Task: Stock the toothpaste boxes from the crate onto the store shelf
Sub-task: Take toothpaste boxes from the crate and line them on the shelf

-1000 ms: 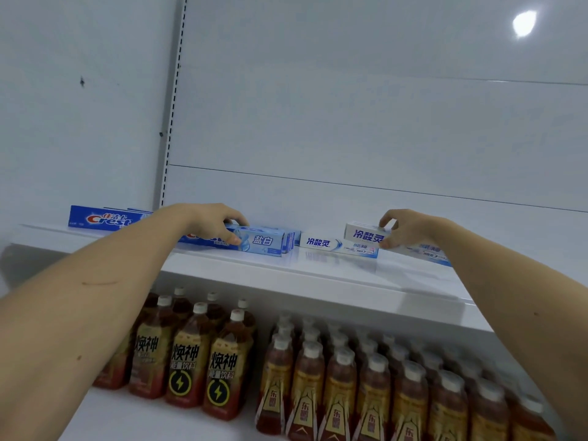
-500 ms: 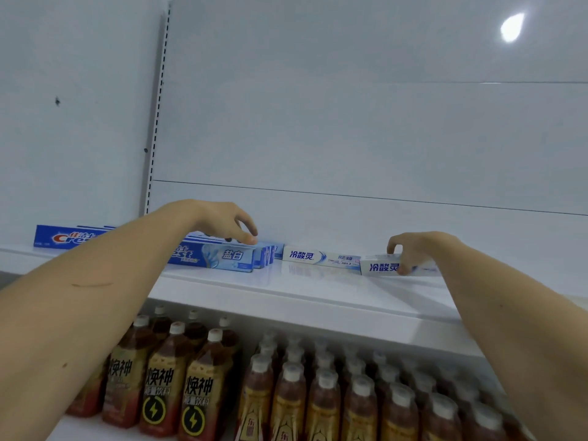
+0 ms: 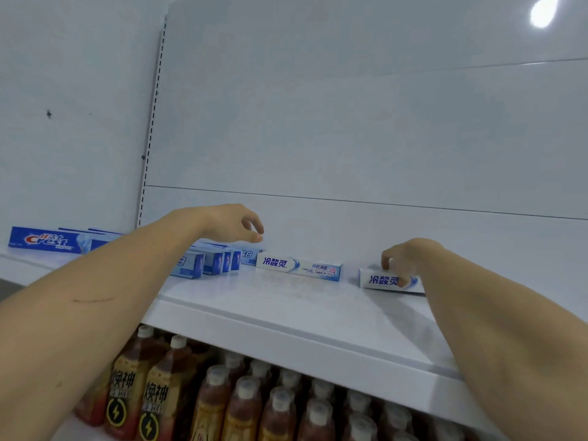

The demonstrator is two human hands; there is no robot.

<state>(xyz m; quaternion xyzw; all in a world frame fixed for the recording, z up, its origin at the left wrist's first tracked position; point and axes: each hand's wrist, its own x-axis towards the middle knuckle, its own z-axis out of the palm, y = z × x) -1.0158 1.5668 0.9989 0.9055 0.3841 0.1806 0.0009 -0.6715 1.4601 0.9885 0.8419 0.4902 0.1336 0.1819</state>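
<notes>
The right hand (image 3: 401, 261) is curled down over a white toothpaste box (image 3: 386, 280) lying flat on the shelf (image 3: 286, 310), fingers over its back edge and thumb at its front face, so it is grasping that box. The box's long axis runs along the shelf, parallel to the front edge, its free end pointing left toward a second white box (image 3: 298, 266) that lies the same way, a clear gap between them. Closing that gap looks like a slide leftward along the box's own length, and the right hand is already on it. The left hand (image 3: 234, 223) hangs loosely curled, holding nothing, above the row of blue boxes (image 3: 210, 261) toward the shelf's left end, beside a Crest box (image 3: 47, 241). The crate is out of view.
</notes>
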